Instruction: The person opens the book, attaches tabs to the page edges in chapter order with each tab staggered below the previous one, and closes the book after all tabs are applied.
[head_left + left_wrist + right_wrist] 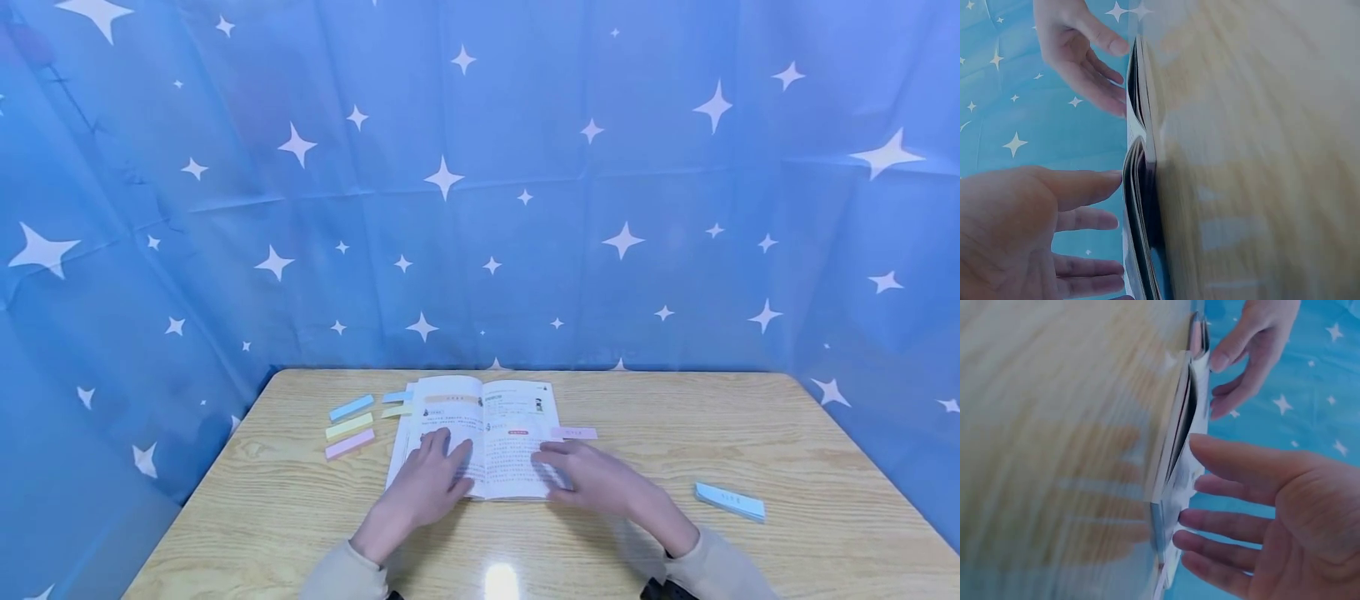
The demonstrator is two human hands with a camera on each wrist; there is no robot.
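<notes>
An open book (517, 467) lies on the wooden table, its two pages of printed text facing up. My left hand (429, 479) rests on the lower left page, fingers extended. On the right page's lower outer part lie the fingertips of my right hand (592, 477), with the thumb near the bottom edge. In the left wrist view the left thumb and fingers (1088, 187) are straight at the book's pages. Extended fingers (1229, 522) also meet the page in the right wrist view. A pink sticky tab (576, 433) sticks out from the right edge; blue (397, 397) and yellow (396, 411) tabs show at the left.
Left of the book, blue (351, 407), yellow (349, 427) and pink (350, 444) sticky-note strips lie in a column. A blue strip pad (730, 502) with writing lies at the right. Behind the table (645, 408) hangs a blue star-patterned curtain (525, 250).
</notes>
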